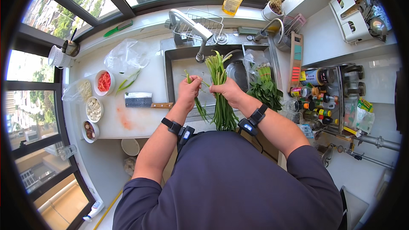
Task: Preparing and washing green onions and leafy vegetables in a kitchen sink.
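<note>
My right hand grips a thick bunch of long green stalks with narrow leaves, probably Chinese chives. The pale stalk ends point up over the sink and the leaves hang down at its front edge. My left hand pinches a few separate green stalks just left of the bunch. One thin strand stretches between both hands. To the right, a leafy green bundle tied with a red band lies over the sink's edge. A cleaver with a wooden handle rests on the counter at left.
At left stand bowls of chopped tomato, white cubes and dark pieces, perhaps mushrooms. A plastic bag and loose green stalks lie behind the cleaver. The faucet arches over the sink. Several bottles crowd the right.
</note>
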{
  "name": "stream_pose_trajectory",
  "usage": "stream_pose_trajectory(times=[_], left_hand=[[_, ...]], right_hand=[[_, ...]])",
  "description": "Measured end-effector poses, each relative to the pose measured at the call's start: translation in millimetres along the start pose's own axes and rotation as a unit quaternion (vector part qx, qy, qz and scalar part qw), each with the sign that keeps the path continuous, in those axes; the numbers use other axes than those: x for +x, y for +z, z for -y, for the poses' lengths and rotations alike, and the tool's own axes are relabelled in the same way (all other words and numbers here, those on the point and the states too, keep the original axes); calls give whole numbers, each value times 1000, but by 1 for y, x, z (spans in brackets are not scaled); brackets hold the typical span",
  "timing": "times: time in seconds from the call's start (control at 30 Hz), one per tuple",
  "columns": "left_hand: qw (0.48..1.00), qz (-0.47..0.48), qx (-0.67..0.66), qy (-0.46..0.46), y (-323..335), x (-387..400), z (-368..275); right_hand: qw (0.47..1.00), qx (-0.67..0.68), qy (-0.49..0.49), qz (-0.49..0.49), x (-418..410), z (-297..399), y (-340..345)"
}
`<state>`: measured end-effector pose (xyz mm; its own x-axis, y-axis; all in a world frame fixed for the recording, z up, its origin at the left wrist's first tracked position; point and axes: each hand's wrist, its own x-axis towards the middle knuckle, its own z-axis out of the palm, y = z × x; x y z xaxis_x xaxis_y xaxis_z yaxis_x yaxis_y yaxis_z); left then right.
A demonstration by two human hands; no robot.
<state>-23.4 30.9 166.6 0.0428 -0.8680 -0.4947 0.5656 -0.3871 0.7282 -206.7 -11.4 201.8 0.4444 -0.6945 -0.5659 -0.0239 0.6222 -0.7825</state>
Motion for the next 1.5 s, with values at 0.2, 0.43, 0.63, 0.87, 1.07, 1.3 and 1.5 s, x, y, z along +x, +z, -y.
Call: stream_pose_trajectory(times=[0.2,0.43,0.63,0.87,1.07,1.3,1.5], left_hand=[[997,-4,71,11,-9,1,-5],[890,84,421,154,-13,-2,-23],[855,97,487,152,-7,-5,-25],[892,65,428,132,-7,-2,-12],[943,51,313,97,-12,0,-8],[906,-14,405,123,-35,5,-10],[916,34,384,107,-7,-1,-8]], right_hand=[[999,-51,-6,-9,4,0,-6],[989,-135,-56,-6,7,-3,-12],[987,-147,-62,2,7,-7,-14],[987,-145,-66,-11,7,-8,-19],[991,-112,-74,-13,2,-5,-21],[993,-101,-51,-20,-1,-1,-27],[995,-80,-43,-37,2,-6,-23]])
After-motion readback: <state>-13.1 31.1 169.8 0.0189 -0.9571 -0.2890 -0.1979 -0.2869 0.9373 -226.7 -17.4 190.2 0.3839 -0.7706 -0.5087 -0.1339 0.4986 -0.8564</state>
